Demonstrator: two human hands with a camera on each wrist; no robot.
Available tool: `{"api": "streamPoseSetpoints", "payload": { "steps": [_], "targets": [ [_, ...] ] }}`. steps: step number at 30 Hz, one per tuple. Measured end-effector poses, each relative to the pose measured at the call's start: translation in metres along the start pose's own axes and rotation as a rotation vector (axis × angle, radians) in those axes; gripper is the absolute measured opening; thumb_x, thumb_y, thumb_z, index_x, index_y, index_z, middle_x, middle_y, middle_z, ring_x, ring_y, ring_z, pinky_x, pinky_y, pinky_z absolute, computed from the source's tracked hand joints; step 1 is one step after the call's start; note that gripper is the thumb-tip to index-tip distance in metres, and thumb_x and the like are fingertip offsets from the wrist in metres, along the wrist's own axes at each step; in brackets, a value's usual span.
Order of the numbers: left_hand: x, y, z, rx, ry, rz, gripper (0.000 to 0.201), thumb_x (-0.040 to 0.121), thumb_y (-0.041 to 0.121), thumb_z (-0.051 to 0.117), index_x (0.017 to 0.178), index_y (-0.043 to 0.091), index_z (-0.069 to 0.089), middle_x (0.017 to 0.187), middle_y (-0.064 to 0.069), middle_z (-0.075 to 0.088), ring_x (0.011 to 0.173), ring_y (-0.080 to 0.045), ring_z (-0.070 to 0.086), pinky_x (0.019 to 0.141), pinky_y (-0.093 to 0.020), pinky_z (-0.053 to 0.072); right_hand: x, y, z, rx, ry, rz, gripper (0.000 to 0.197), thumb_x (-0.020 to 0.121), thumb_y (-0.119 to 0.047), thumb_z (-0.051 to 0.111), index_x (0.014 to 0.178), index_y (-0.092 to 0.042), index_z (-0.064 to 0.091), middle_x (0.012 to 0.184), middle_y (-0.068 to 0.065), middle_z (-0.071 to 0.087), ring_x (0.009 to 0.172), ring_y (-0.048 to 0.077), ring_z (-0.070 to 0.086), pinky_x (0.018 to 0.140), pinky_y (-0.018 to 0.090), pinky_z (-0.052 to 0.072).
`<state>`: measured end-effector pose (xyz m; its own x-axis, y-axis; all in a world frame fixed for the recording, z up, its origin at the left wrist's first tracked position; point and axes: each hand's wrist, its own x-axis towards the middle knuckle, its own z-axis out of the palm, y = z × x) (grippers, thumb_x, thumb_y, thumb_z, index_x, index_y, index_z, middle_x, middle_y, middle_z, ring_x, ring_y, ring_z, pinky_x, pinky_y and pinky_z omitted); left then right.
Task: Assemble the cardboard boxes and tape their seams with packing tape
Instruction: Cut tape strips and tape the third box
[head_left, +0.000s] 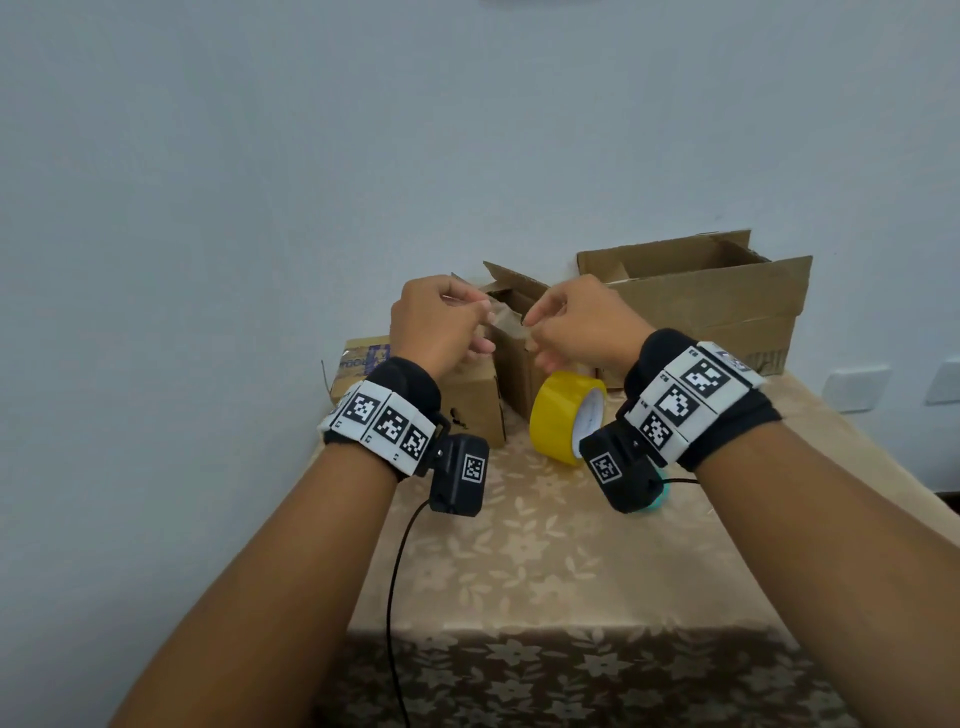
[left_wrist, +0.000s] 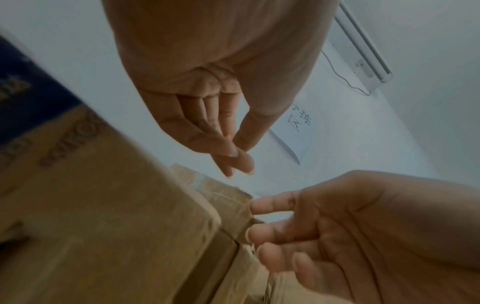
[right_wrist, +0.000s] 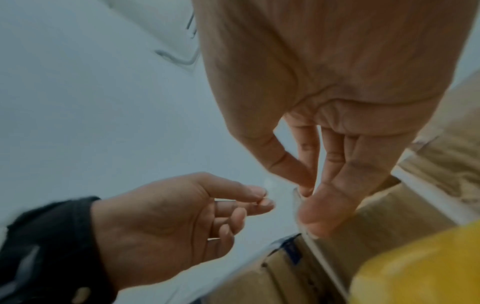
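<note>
Pinching a short strip of clear tape between thumb and forefinger at each end, the left hand and right hand hold it stretched above the small cardboard box. Just right of that box stands the yellow tape roll; behind it sits a larger open box.

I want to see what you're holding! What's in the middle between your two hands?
A short clear strip of tape, stretched between the left hand and right hand, each pinching one end. The head view shows it best.
</note>
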<state>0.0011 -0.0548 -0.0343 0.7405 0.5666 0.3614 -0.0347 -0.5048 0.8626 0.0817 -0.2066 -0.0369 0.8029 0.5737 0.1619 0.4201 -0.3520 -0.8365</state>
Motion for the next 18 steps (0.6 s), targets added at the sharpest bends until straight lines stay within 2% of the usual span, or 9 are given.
{"api": "streamPoseSetpoints", "payload": {
  "steps": [2,4,8,11,13,15,17,18],
  "targets": [
    [0.004,-0.002,-0.007,-0.026,0.032,-0.016,0.002,0.092,0.010,0.072,0.093,0.012,0.073,0.081,-0.006,0.078,0.054,-0.019,0.071,0.048,-0.024,0.052,-0.002,-0.008,0.008,0.188,-0.014,0.079,0.018,0.103,-0.004,0.049,0.113,-0.004,0.064,0.091,0.019,0.074,0.070,0.025,0.077,0.060,0.028,0.061],
    [0.007,-0.005,-0.014,-0.040,0.059,-0.039,0.003,0.092,0.011,0.072,0.092,0.013,0.074,0.081,-0.004,0.078,0.054,-0.017,0.070,0.050,-0.024,0.052,-0.003,-0.014,0.016,0.273,-0.018,0.133,0.023,0.103,-0.004,0.044,0.119,-0.004,0.060,0.093,0.023,0.074,0.071,0.030,0.078,0.065,0.034,0.065],
    [0.011,-0.010,-0.025,-0.061,0.091,-0.092,0.004,0.092,0.012,0.072,0.093,0.014,0.075,0.079,-0.001,0.078,0.055,-0.014,0.068,0.053,-0.025,0.053,-0.002,-0.022,0.024,0.322,-0.027,0.186,0.030,0.103,-0.011,0.046,0.130,-0.004,0.053,0.093,0.026,0.073,0.071,0.034,0.078,0.066,0.038,0.065],
    [0.012,-0.013,-0.030,-0.091,0.096,-0.126,0.005,0.090,0.010,0.070,0.090,0.012,0.074,0.081,-0.003,0.079,0.054,-0.015,0.066,0.053,-0.026,0.053,-0.002,-0.026,0.028,0.364,-0.058,0.233,0.035,0.104,-0.018,0.049,0.137,-0.006,0.045,0.091,0.028,0.073,0.069,0.038,0.077,0.061,0.040,0.065],
    [0.011,-0.016,-0.030,-0.131,0.102,-0.161,0.006,0.088,0.007,0.067,0.087,0.009,0.073,0.083,-0.009,0.078,0.054,-0.017,0.065,0.053,-0.027,0.053,-0.001,-0.027,0.031,0.373,-0.020,0.228,0.034,0.103,-0.021,0.050,0.134,-0.007,0.045,0.090,0.027,0.073,0.067,0.039,0.076,0.060,0.043,0.064],
    [0.010,-0.020,-0.029,-0.142,0.110,-0.205,0.006,0.089,0.006,0.066,0.085,0.007,0.071,0.084,-0.013,0.077,0.053,-0.017,0.065,0.052,-0.027,0.053,-0.002,-0.028,0.033,0.317,0.020,0.204,0.022,0.102,-0.023,0.050,0.117,-0.006,0.051,0.090,0.025,0.074,0.071,0.037,0.077,0.063,0.047,0.065],
    [0.010,-0.023,-0.029,-0.133,0.107,-0.234,0.006,0.090,0.006,0.065,0.085,0.006,0.070,0.086,-0.013,0.077,0.052,-0.015,0.065,0.050,-0.025,0.053,-0.004,-0.029,0.036,0.260,0.032,0.198,0.014,0.103,-0.020,0.049,0.097,-0.009,0.055,0.093,0.023,0.075,0.081,0.035,0.077,0.070,0.046,0.066],
    [0.010,-0.024,-0.029,-0.133,0.107,-0.242,0.006,0.090,0.007,0.065,0.086,0.005,0.069,0.086,-0.014,0.077,0.052,-0.015,0.065,0.049,-0.025,0.054,-0.004,-0.028,0.039,0.250,0.033,0.196,0.014,0.103,-0.018,0.049,0.095,-0.009,0.057,0.096,0.024,0.074,0.086,0.036,0.076,0.074,0.044,0.065]
  ]
}}
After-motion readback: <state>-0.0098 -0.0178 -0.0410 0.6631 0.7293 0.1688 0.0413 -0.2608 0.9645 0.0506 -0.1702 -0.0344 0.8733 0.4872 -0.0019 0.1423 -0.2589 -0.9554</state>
